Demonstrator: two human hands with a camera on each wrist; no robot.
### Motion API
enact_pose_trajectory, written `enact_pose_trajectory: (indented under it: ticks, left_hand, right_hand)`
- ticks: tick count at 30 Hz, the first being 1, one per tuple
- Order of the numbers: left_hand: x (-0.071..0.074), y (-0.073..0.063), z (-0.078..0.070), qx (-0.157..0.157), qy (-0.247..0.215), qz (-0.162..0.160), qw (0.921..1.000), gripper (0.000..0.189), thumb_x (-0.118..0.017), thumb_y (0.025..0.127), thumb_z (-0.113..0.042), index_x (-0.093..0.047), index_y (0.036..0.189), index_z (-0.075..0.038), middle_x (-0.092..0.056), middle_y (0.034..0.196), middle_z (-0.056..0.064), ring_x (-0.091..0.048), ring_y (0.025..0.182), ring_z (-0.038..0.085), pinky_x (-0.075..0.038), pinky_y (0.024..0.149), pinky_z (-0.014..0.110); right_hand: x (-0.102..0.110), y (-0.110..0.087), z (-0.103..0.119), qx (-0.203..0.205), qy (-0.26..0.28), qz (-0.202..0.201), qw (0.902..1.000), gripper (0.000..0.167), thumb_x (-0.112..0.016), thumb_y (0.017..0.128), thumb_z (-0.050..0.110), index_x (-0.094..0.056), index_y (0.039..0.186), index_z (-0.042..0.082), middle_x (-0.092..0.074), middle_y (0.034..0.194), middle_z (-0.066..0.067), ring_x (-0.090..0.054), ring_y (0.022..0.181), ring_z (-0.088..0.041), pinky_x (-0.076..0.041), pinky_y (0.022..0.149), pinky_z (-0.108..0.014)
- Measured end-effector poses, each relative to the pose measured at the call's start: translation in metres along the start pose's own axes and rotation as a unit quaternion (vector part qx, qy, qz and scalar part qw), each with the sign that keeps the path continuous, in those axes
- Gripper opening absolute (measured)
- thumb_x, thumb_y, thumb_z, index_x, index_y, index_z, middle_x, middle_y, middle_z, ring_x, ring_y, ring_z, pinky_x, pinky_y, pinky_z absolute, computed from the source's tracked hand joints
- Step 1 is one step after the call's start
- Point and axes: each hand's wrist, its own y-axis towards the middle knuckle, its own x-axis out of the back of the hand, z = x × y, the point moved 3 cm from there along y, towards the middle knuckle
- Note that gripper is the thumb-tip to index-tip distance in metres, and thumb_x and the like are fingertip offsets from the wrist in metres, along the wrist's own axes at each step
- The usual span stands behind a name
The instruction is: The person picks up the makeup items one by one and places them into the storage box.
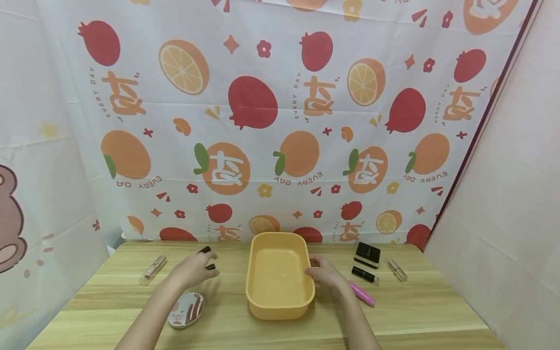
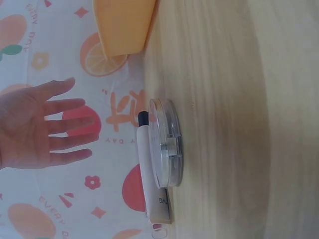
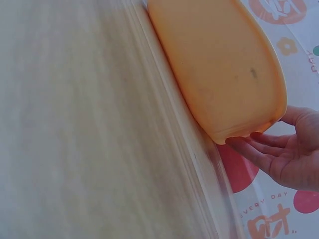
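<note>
In the middle of the desk (image 1: 415,321), a yellow bin (image 1: 280,277), upright, long sides running away from the viewer. At its right wall, the right hand (image 1: 325,273), clamped on the bin: thumb at the rim, fingers curled against the outside. In the right wrist view, fingertips near the lower edge of the outer wall; whether lifted or resting on the desk, impossible to tell.

Left of the bin and apart from it, the left hand (image 1: 194,271), raised, fingers and thumb spread apart. Beside its fingers, two black tips (image 1: 211,267), the rest hidden. Nearer the viewer, a round compact (image 1: 185,309) with a brown pattern, flat on the desk. In the left wrist view, a pale tube (image 2: 149,169) with a black cap, just behind the compact. Farther left, a lip gloss (image 1: 153,270), slantwise.

Right of the bin, near the right hand, a pink stick (image 1: 362,294). Beyond it, a black lipstick (image 1: 363,275), then a black case (image 1: 367,255); farthest right, a pale lipstick (image 1: 397,270). Behind everything, fruit-print cloth (image 1: 280,206).
</note>
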Motion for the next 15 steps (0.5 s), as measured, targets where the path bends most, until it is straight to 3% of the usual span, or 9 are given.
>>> enact_pose_trajectory:
  ticks: [15]
  left_hand:
    - [-0.002,-0.012,0.009,-0.002,-0.016,0.023,0.9996,0.048,-0.069,0.079,-0.016,-0.053,0.117,0.008,-0.055,0.113,0.028,-0.049,0.105,0.047,-0.040,0.084,0.058]
  right_hand:
    - [-0.004,0.001,0.002,-0.009,0.000,-0.005,0.9999,0.049,-0.058,0.081,0.002,-0.042,0.124,-0.016,-0.055,0.110,-0.022,-0.058,0.090,-0.024,-0.052,0.074,-0.035]
